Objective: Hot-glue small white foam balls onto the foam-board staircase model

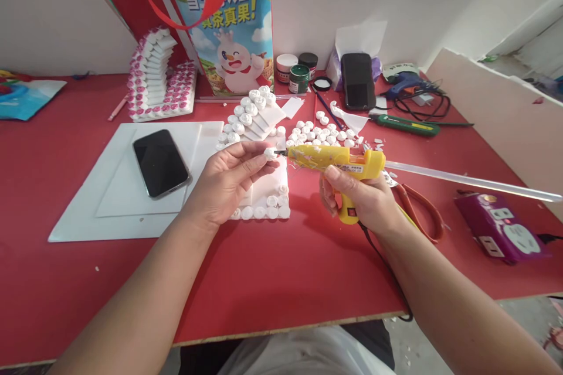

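Between the thumb and fingers of my left hand (229, 179) is a small white rosette (271, 154). My right hand (365, 196) is wrapped round the handle of a yellow glue gun (321, 157), whose dark nozzle meets the rosette. A long clear glue stick (466, 180) juts from the back of the gun. Behind and below my left hand stands a white foam-board piece (268, 179) with stepped slats, edged with rosettes. Many loose white rosettes (323, 136) lie in a cluster behind the gun.
A phone (161, 163) rests on white boards (74, 211) at left. Behind stand a pink-rosetted model (153, 79), a printed bag (237, 41) and paint jars (299, 78). Red-handled scissors (424, 214), a green cutter (407, 125) and a purple box (501, 225) lie at right.
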The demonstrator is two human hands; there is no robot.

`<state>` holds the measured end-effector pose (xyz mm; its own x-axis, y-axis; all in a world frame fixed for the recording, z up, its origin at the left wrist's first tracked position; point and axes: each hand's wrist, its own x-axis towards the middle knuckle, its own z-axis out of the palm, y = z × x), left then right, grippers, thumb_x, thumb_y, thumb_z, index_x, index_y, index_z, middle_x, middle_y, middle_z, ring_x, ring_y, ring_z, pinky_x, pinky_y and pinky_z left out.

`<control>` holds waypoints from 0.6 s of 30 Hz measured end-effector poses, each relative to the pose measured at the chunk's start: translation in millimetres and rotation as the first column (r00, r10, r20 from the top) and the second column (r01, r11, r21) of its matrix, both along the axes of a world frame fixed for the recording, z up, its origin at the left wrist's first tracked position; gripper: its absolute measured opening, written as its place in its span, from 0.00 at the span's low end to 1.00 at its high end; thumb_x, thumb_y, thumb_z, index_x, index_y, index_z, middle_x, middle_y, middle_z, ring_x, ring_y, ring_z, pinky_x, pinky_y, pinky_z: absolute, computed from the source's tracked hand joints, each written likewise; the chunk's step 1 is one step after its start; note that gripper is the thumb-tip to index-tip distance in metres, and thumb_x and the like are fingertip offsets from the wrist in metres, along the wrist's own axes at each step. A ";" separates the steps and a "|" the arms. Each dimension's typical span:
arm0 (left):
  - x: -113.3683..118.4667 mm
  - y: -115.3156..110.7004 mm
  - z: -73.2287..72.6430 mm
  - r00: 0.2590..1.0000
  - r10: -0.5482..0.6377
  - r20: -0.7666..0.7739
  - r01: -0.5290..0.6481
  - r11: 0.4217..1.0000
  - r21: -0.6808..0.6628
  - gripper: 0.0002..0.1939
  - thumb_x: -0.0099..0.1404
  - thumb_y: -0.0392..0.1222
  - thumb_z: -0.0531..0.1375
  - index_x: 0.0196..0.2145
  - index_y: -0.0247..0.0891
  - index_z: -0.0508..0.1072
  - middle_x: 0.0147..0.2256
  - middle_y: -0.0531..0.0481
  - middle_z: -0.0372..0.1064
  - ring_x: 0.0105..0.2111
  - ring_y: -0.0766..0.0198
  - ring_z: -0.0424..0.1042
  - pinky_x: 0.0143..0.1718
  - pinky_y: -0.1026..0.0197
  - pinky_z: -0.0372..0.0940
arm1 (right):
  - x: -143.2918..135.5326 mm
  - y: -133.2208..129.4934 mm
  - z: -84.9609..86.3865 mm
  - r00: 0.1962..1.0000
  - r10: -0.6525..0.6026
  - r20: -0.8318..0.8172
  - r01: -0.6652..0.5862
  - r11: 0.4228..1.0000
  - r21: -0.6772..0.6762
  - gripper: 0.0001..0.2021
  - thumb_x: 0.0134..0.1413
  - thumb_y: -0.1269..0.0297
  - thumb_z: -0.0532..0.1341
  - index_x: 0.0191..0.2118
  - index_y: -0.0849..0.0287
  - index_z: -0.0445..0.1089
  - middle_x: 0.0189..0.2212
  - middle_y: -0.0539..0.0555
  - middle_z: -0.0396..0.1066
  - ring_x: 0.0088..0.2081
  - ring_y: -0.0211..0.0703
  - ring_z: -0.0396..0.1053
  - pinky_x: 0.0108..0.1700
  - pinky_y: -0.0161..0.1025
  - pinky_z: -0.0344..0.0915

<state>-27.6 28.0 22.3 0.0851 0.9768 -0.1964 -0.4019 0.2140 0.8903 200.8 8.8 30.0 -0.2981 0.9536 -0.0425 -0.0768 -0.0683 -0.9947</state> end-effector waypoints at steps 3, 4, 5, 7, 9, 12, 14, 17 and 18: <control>-0.2 -0.1 0.4 1.000 0.003 -0.005 -0.003 1.000 -0.001 0.13 0.55 0.36 0.77 0.38 0.35 0.83 0.38 0.49 0.81 0.35 0.65 0.81 0.54 0.56 0.74 | -0.8 -0.2 1.4 1.000 0.003 0.007 -0.003 1.000 0.006 0.24 0.60 0.45 0.69 0.24 0.57 0.69 0.16 0.47 0.64 0.17 0.36 0.63 0.18 0.36 0.57; -0.2 -0.1 0.5 1.000 0.002 -0.004 -0.002 1.000 -0.002 0.13 0.55 0.36 0.77 0.38 0.35 0.83 0.38 0.49 0.81 0.35 0.65 0.81 0.54 0.55 0.74 | -1.1 -0.1 1.7 1.000 0.004 0.007 -0.004 1.000 0.008 0.24 0.60 0.44 0.69 0.24 0.57 0.69 0.16 0.47 0.64 0.17 0.36 0.63 0.18 0.36 0.57; -0.3 0.0 0.6 1.000 0.002 -0.003 -0.002 1.000 -0.004 0.13 0.55 0.36 0.77 0.38 0.35 0.83 0.38 0.49 0.81 0.35 0.65 0.81 0.54 0.55 0.74 | -1.5 0.0 2.0 1.000 0.004 0.005 -0.004 1.000 0.013 0.24 0.60 0.44 0.69 0.24 0.57 0.69 0.16 0.47 0.64 0.17 0.36 0.63 0.18 0.36 0.57; 0.0 0.2 0.7 1.000 -0.001 0.001 0.001 1.000 -0.009 0.13 0.54 0.35 0.77 0.38 0.34 0.83 0.38 0.49 0.81 0.35 0.65 0.80 0.54 0.56 0.75 | -2.0 0.3 2.3 1.000 0.003 0.003 -0.003 1.000 0.018 0.23 0.60 0.45 0.69 0.24 0.57 0.69 0.15 0.47 0.64 0.16 0.36 0.63 0.18 0.36 0.57; 0.6 0.4 0.8 1.000 0.000 0.004 0.000 1.000 -0.011 0.13 0.54 0.36 0.77 0.38 0.35 0.83 0.38 0.49 0.81 0.35 0.65 0.80 0.54 0.56 0.75 | -2.5 0.6 2.4 1.000 0.000 0.003 0.000 1.000 0.018 0.23 0.61 0.45 0.69 0.24 0.58 0.69 0.15 0.47 0.64 0.16 0.36 0.63 0.18 0.35 0.57; 1.5 0.2 1.2 1.000 0.006 0.009 -0.006 1.000 -0.012 0.13 0.54 0.36 0.78 0.37 0.35 0.83 0.37 0.49 0.82 0.36 0.65 0.81 0.55 0.57 0.75 | -2.8 0.9 2.4 1.000 -0.004 -0.007 0.004 1.000 0.016 0.24 0.60 0.46 0.70 0.23 0.58 0.69 0.15 0.47 0.63 0.16 0.35 0.62 0.18 0.35 0.59; 1.5 -0.1 1.7 1.000 0.009 0.013 -0.009 1.000 -0.017 0.13 0.54 0.36 0.78 0.37 0.35 0.83 0.37 0.50 0.82 0.36 0.65 0.81 0.55 0.57 0.75 | -2.9 1.1 2.5 1.000 -0.013 -0.013 0.013 1.000 0.018 0.24 0.59 0.45 0.70 0.22 0.58 0.69 0.15 0.47 0.63 0.16 0.35 0.62 0.18 0.34 0.59; 1.0 -0.5 1.9 1.000 0.010 0.020 -0.009 1.000 -0.018 0.13 0.54 0.35 0.77 0.37 0.35 0.83 0.37 0.50 0.82 0.36 0.66 0.81 0.54 0.59 0.75 | -3.1 1.2 3.1 1.000 -0.020 -0.006 0.020 1.000 0.022 0.25 0.58 0.45 0.70 0.22 0.59 0.69 0.15 0.47 0.63 0.15 0.34 0.62 0.18 0.34 0.59; 0.8 -0.6 1.9 1.000 0.009 0.022 -0.009 1.000 -0.018 0.13 0.54 0.35 0.77 0.37 0.35 0.83 0.37 0.50 0.82 0.37 0.66 0.81 0.54 0.59 0.75 | -3.3 1.2 3.3 1.000 -0.020 -0.004 0.020 1.000 0.023 0.25 0.58 0.45 0.70 0.22 0.59 0.68 0.14 0.47 0.63 0.15 0.34 0.62 0.18 0.34 0.59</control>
<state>-26.8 27.4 24.2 0.0809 0.9739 -0.2119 -0.4231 0.2260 0.8775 197.5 10.0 33.3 -0.2794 0.9600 -0.0196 -0.0813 -0.0440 -0.9957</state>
